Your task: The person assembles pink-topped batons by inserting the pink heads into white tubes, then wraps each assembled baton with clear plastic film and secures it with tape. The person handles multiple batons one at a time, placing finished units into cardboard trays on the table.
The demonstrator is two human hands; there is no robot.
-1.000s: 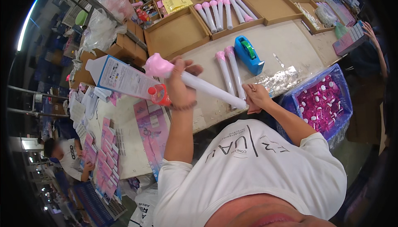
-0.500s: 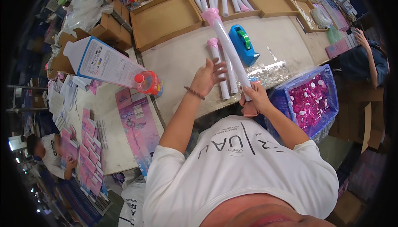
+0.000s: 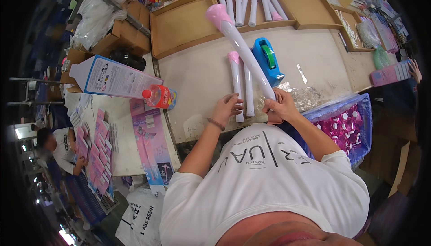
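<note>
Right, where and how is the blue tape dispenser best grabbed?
Probably by the long sides of the tape dispenser, coming from above and the right. Its body is long and narrow, so a pinch across it should fit. The wand in the right hand slants past its left side, and the green roll sits exposed on top, so keep off both.

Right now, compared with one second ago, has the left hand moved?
Yes. Judged against the blue tape dispenser, the left hand has moved rightward and toward the person's body.
</note>
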